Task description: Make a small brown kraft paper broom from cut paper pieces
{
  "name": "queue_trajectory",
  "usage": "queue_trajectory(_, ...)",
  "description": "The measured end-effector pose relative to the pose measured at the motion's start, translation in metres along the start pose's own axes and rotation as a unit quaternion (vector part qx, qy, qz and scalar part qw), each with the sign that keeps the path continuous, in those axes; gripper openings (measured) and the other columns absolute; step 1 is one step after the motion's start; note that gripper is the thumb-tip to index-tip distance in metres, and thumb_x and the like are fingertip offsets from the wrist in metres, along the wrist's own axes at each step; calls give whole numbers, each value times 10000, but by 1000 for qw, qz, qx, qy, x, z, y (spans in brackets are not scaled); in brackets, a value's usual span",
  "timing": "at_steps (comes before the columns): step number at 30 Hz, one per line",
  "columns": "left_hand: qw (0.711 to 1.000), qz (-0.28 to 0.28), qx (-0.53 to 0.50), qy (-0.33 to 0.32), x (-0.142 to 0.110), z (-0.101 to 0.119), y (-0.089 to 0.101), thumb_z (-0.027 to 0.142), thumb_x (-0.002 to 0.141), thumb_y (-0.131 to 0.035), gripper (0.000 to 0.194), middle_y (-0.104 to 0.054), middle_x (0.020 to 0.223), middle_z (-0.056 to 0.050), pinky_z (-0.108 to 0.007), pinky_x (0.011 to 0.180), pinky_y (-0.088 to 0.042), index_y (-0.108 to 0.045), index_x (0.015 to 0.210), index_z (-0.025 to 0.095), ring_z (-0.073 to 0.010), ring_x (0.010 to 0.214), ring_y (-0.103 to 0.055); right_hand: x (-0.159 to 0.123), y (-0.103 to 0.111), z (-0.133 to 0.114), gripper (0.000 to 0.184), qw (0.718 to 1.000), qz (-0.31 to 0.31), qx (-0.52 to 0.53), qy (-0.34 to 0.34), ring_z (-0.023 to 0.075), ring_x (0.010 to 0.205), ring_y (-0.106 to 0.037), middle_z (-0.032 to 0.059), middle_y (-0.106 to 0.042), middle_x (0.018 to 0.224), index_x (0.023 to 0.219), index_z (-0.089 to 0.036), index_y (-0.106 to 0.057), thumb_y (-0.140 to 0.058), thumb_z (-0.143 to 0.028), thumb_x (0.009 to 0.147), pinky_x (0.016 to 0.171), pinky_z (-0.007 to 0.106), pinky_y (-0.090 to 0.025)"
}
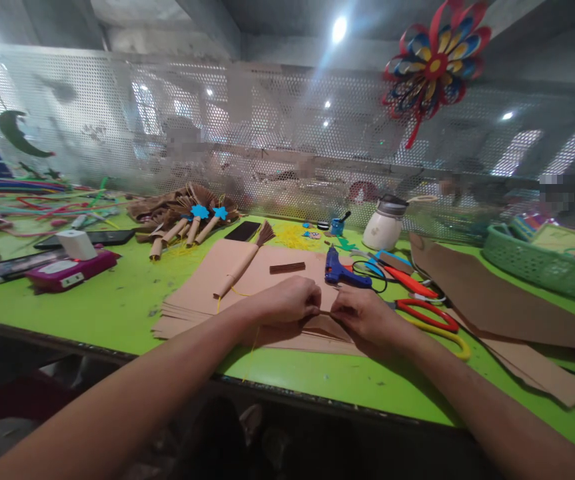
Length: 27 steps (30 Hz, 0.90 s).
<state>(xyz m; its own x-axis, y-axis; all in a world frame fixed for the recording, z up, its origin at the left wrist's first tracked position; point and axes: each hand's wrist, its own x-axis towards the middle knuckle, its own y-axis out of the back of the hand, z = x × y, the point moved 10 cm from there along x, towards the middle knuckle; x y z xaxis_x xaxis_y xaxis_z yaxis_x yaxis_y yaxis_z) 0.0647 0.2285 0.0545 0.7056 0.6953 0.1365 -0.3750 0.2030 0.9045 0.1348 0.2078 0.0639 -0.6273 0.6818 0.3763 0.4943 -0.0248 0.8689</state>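
Note:
My left hand (287,301) and my right hand (362,315) meet over a stack of brown paper sheets (202,293) on the green table (117,300). Both are closed in a pinch on a narrow brown paper piece (326,312) stretched between them. A finished paper broom (247,260) and a small dark brown strip (287,268) lie on the sheets just beyond my hands. A yellow thread (237,292) trails from the broom.
A blue glue gun (342,272), red and yellow scissors (430,313) and a white jar (384,227) sit to the right. Brown card sheets (497,300) and a green basket (537,263) lie far right. More paper brooms (192,217), a phone (242,231) and a pink box (70,272) are left.

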Motion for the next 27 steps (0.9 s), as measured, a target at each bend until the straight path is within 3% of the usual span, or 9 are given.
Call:
queue_trajectory(12,993,-8,118,-7,-9,5,12,167,651,-545,103,-630,694,-40,-246,506,-300,-630,708,168,-140,565,-483,-8,5,1,152,997,-49,-37,-47,124,643,-490,29,-571,734,719,-161,-602,-486,-91,786,571,228,-348)
queue_trajectory(20,992,-27,121,-19,-10,5,9,118,621,-547,188,-638,754,-43,-251,568,-347,-639,775,173,-156,628,-520,-9,4,-2,131,994,-67,-73,-40,133,662,-489,33,-566,742,757,-168,-597,-487,-99,773,569,231,-330)
queue_trajectory(27,989,-16,138,-45,-12,14,12,166,669,-530,119,-619,732,-44,-248,555,-347,-623,743,169,-153,621,-513,-9,1,-17,111,978,-60,-201,9,148,688,-484,46,-558,756,711,-169,-533,-477,-161,807,593,268,-327)
